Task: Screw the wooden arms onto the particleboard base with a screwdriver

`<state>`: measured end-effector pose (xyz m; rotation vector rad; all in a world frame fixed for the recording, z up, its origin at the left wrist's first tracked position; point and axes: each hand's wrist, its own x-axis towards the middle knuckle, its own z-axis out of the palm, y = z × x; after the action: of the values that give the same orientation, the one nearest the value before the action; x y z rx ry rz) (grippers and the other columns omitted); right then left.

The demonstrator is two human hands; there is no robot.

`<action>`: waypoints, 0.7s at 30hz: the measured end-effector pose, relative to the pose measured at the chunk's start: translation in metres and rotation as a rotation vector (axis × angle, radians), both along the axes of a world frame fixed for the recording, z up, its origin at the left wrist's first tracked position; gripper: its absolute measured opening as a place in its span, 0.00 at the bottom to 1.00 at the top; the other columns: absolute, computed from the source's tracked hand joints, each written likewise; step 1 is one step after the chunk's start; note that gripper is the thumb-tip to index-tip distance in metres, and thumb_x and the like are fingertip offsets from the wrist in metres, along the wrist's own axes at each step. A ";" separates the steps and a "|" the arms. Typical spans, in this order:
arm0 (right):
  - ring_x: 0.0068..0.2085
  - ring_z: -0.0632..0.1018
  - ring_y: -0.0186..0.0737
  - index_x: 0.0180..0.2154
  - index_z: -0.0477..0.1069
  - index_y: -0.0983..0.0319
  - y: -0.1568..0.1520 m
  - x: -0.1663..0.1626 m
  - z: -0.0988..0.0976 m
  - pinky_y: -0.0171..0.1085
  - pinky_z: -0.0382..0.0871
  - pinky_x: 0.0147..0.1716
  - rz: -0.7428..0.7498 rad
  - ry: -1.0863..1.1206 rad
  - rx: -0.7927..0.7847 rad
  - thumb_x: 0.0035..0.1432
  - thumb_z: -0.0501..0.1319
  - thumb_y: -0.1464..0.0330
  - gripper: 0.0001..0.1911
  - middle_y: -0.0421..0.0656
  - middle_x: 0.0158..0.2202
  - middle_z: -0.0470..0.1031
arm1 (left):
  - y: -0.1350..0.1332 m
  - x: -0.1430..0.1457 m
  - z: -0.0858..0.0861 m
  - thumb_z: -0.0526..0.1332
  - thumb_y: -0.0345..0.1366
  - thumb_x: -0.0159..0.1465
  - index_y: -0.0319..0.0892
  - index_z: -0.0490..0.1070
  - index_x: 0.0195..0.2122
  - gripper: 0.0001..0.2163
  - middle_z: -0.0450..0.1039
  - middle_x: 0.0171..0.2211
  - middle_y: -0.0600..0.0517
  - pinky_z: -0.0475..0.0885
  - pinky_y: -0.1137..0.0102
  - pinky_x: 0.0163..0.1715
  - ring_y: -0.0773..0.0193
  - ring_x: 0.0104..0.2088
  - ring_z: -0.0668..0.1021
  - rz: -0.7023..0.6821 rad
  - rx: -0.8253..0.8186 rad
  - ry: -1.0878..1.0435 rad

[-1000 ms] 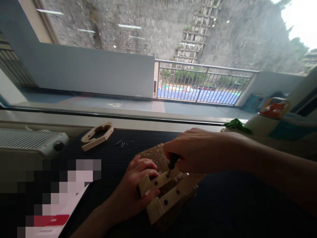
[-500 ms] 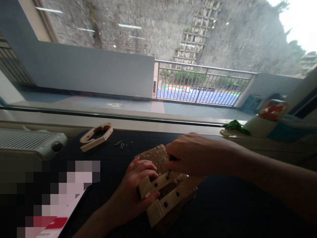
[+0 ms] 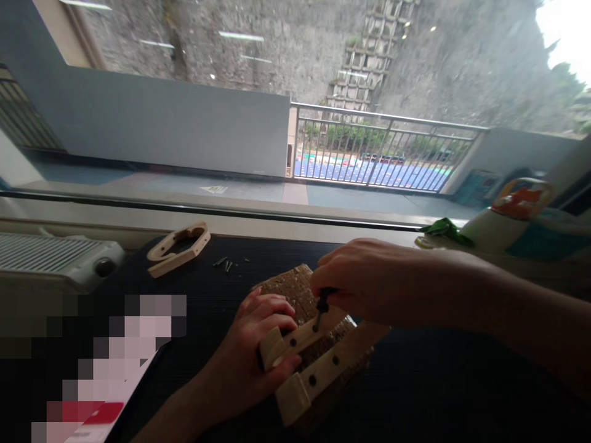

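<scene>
A rough brown block (image 3: 290,286) with two pale wooden strips (image 3: 323,369) across its top lies on the dark mat (image 3: 415,394). My left hand (image 3: 256,354) is closed on the near end of the upper strip and holds the piece down. My right hand (image 3: 364,280) is closed round a small dark screwdriver (image 3: 321,307), whose tip stands on the upper strip at a hole. Dark holes or screw heads show along both strips.
A curved wooden frame piece (image 3: 178,249) and several small screws (image 3: 227,263) lie at the mat's far left. A white radiator (image 3: 55,261) is at the left. A paper with a red patch (image 3: 92,412) lies near left. A painted white object (image 3: 512,218) and green cloth (image 3: 443,227) sit on the sill at the right.
My right hand dipped low over the strip half a second ago and has risen a little, so the screwdriver handle shows again. My left hand and the block stay put.
</scene>
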<state>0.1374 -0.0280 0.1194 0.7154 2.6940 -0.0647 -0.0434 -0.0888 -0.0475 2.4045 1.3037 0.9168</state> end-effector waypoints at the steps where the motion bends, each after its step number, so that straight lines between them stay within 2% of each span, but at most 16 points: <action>1: 0.28 0.68 0.32 0.28 0.72 0.65 0.000 -0.001 -0.001 0.32 0.55 0.27 -0.018 -0.004 0.005 0.56 0.54 0.74 0.09 0.42 0.27 0.73 | 0.000 0.000 -0.001 0.61 0.37 0.55 0.46 0.67 0.40 0.11 0.70 0.46 0.51 0.49 0.55 0.60 0.58 0.52 0.69 0.003 0.008 -0.003; 6: 0.23 0.62 0.30 0.27 0.71 0.64 -0.005 -0.001 -0.007 0.33 0.51 0.22 -0.062 0.057 0.064 0.59 0.51 0.68 0.14 0.42 0.23 0.70 | 0.001 -0.002 0.000 0.63 0.38 0.54 0.44 0.65 0.43 0.16 0.70 0.46 0.49 0.49 0.53 0.60 0.56 0.52 0.69 0.012 0.012 -0.017; 12: 0.22 0.64 0.31 0.32 0.73 0.62 -0.007 0.007 0.000 0.32 0.51 0.21 -0.032 0.136 0.051 0.55 0.54 0.66 0.11 0.40 0.24 0.71 | -0.006 -0.014 0.011 0.62 0.31 0.52 0.46 0.59 0.53 0.26 0.62 0.55 0.47 0.48 0.51 0.61 0.54 0.60 0.59 -0.071 -0.151 0.023; 17: 0.22 0.64 0.29 0.27 0.71 0.63 -0.006 0.008 0.005 0.31 0.52 0.21 0.033 0.090 0.012 0.54 0.54 0.73 0.09 0.38 0.21 0.70 | -0.008 -0.014 0.011 0.61 0.31 0.53 0.46 0.63 0.51 0.22 0.63 0.55 0.47 0.48 0.51 0.61 0.54 0.59 0.61 -0.102 -0.132 0.060; 21: 0.22 0.63 0.28 0.29 0.72 0.64 -0.004 0.003 0.001 0.32 0.52 0.21 0.088 0.056 0.013 0.56 0.53 0.74 0.10 0.39 0.23 0.71 | -0.006 -0.013 0.008 0.60 0.32 0.55 0.45 0.64 0.50 0.20 0.64 0.54 0.47 0.48 0.51 0.61 0.54 0.58 0.62 -0.107 -0.060 0.056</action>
<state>0.1403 -0.0319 0.1209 0.6064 2.7777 -0.0465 -0.0560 -0.0944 -0.0393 2.4436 1.1901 0.7757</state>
